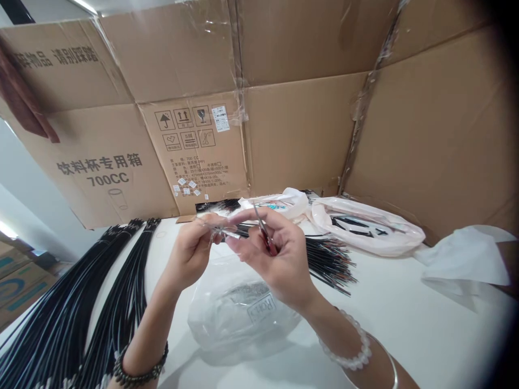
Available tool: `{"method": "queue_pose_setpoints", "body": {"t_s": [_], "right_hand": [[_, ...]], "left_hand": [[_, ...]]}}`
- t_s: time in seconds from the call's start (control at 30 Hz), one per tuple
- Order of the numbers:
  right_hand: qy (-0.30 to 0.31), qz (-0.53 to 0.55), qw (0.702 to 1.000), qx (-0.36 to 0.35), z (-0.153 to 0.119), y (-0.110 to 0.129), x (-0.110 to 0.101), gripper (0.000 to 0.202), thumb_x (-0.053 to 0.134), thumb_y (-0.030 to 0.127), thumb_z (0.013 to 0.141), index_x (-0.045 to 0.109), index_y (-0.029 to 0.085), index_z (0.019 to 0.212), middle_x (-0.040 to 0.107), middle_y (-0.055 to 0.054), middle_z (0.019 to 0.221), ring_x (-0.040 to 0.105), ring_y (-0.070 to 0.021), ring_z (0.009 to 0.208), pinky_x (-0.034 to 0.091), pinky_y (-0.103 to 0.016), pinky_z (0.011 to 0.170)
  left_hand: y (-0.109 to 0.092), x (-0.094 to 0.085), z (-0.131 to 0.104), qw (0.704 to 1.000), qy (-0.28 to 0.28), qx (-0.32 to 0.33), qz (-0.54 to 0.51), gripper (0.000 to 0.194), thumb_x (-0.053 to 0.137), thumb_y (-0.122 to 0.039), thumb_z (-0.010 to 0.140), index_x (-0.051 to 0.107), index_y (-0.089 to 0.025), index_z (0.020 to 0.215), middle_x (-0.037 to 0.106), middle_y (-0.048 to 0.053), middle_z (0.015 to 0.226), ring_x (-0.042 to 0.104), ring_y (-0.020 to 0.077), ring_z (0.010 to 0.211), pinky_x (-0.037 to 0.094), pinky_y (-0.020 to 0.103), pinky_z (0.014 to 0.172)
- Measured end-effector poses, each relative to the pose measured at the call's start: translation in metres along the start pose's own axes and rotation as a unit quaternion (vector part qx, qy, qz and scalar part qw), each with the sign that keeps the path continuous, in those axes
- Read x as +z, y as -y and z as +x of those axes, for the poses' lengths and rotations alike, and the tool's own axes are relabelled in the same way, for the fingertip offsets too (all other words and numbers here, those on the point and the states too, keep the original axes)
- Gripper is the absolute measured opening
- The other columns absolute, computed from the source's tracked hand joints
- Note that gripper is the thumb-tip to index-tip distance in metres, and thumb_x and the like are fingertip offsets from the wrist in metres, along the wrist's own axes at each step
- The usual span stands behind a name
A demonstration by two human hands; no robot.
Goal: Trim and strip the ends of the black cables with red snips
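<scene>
My left hand [192, 248] is closed in a pinch on a small, shiny, clear or silvery piece [227, 233], too small to name. The thumb and forefinger of my right hand [279, 254] come close to the far end of that piece. Tucked in the palm and fingers of my right hand is a small red-handled tool [270, 246] with a thin metal tip pointing up; its exact kind is partly hidden. Below both hands lies a clear plastic bag [243, 324] with a RoHS marking and greyish contents.
Long bundles of black cables [81, 281] lie at the left. More black wires with coppery ends [330, 262] are behind my right hand. White plastic bags [401, 237] holding black and teal parts stand along the cardboard wall [300, 135]. Crumpled white sheeting [466, 256] lies right.
</scene>
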State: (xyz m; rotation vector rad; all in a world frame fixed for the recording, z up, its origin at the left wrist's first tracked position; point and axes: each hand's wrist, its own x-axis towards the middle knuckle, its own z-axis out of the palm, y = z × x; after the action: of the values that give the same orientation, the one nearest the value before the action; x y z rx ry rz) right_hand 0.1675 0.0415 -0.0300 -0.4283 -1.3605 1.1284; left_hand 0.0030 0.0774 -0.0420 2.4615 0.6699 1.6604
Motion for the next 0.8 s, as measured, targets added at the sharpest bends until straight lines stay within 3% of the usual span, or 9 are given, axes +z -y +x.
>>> {"method": "queue_pose_setpoints", "body": {"t_s": [0.17,0.37,0.53,0.67,0.8], "right_hand": [[0.059,0.029,0.997,0.035,0.007,-0.002,-0.006,0.031,0.08,0.044,0.067,0.069,0.02,0.083,0.044,0.008,0.049,0.038,-0.0061,0.046,0.042,-0.022,0.048],[0.191,0.057,0.976,0.085,0.018,0.001,-0.024,0.023,0.085,0.029,0.062,0.075,0.021,0.081,0.04,0.009,0.048,0.034,-0.0048,0.047,0.034,-0.018,0.045],[0.26,0.058,0.956,0.127,0.022,0.006,-0.037,0.019,0.082,0.019,0.065,0.077,0.022,0.083,0.056,0.005,0.062,0.042,-0.0039,0.055,0.033,-0.014,0.044],[0.264,0.045,0.953,0.145,0.022,0.009,-0.041,0.011,0.079,0.02,0.07,0.076,0.02,0.08,0.062,0.003,0.066,0.05,-0.0052,0.061,0.039,-0.015,0.052],[0.238,0.031,0.96,0.143,0.02,0.013,-0.039,0.013,0.081,0.019,0.066,0.076,0.017,0.079,0.068,0.0,0.074,0.055,-0.007,0.068,0.042,-0.018,0.062]], "left_hand": [[0.0,-0.002,0.0,0.999,0.048,0.013,0.0,0.027,0.039,-0.018,0.093,0.064,-0.015,0.084,0.057,0.001,0.063,0.055,0.0051,0.062,0.047,0.014,0.059],[-0.005,-0.007,0.001,0.992,0.12,0.038,-0.018,0.029,0.04,-0.025,0.093,0.057,-0.015,0.072,0.059,0.003,0.065,0.054,0.0074,0.065,0.046,0.02,0.062],[-0.01,-0.008,0.0,0.983,0.178,0.037,-0.023,0.029,0.039,-0.028,0.094,0.058,-0.016,0.076,0.061,0.004,0.069,0.056,0.0105,0.073,0.048,0.024,0.07],[-0.012,-0.006,0.001,0.979,0.198,0.046,-0.006,0.026,0.038,-0.021,0.093,0.06,-0.017,0.08,0.062,0.004,0.071,0.057,0.0105,0.076,0.047,0.023,0.074],[-0.009,-0.004,0.001,0.981,0.188,0.05,0.011,0.022,0.038,-0.009,0.09,0.056,-0.017,0.08,0.057,0.0,0.069,0.051,0.0074,0.072,0.045,0.02,0.076]]}}
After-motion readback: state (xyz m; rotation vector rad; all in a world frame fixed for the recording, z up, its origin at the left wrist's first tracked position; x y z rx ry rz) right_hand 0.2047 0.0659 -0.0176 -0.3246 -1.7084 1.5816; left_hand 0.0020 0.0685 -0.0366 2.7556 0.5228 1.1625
